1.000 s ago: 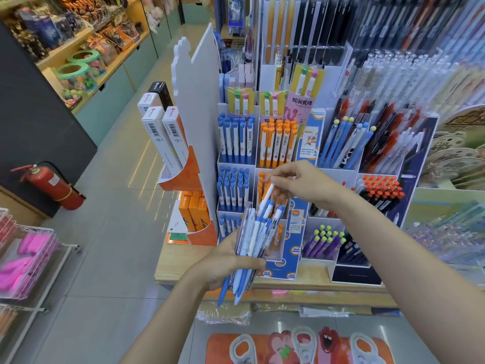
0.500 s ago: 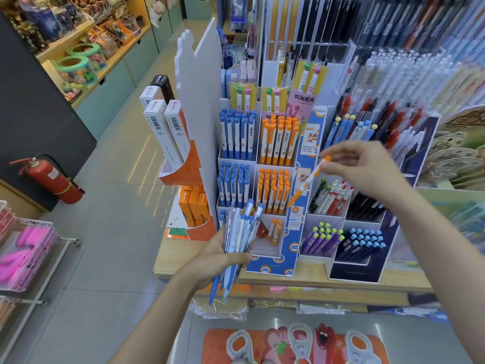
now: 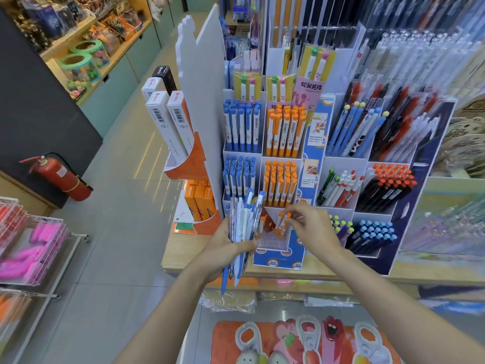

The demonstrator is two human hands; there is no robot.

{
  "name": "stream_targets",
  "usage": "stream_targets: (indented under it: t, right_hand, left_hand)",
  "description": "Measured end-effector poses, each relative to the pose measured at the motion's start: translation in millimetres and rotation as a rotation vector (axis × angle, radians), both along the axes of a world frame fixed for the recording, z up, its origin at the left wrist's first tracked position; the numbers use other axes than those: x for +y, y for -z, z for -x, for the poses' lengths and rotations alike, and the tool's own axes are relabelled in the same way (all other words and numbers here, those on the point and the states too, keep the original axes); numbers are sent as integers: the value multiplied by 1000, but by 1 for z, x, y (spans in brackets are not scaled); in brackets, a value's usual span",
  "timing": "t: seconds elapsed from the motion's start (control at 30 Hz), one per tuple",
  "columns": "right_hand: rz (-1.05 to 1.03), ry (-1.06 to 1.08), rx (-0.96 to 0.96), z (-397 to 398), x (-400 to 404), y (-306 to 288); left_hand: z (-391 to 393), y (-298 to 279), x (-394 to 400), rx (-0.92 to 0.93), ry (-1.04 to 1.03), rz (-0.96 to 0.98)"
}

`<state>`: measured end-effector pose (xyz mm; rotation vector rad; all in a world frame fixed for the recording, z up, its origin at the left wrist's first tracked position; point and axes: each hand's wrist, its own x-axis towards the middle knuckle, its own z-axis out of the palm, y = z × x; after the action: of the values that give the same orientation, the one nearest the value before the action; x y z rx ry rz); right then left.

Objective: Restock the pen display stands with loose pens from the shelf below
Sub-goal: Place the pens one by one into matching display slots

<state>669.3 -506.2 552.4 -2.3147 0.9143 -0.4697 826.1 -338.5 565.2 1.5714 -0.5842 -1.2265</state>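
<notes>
My left hand point(image 3: 225, 252) grips a bundle of loose blue-and-white pens point(image 3: 244, 224), upright, in front of the tiered pen stand point(image 3: 278, 256). My right hand point(image 3: 313, 228) reaches to the stand's lowest orange compartment, fingertips pinching an orange-and-white pen point(image 3: 282, 220) whose lower end sits among the few orange pens there. Above are full rows of blue pens point(image 3: 242, 127) and orange pens point(image 3: 284, 130). The lowest blue compartment is hidden behind the bundle.
A second stand point(image 3: 409, 248) to the right holds red, black, purple and blue pens. Boxed pens in an orange holder point(image 3: 181, 164) stand to the left. The wooden counter point(image 3: 183, 254) edge runs below; a red fire extinguisher point(image 3: 63, 177) stands on the floor at left.
My right hand pulled an orange pen out of the bundle, swung it up to the right, then brought it down into the lowest orange compartment. The bundle in my left hand stayed put.
</notes>
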Motion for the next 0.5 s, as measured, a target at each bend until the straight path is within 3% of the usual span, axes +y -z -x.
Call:
stream_targets:
  t: [0.5]
  right_hand:
    - [97,-56,70,-1,4,20]
  left_hand:
    - [-2,2,11,1,12,10]
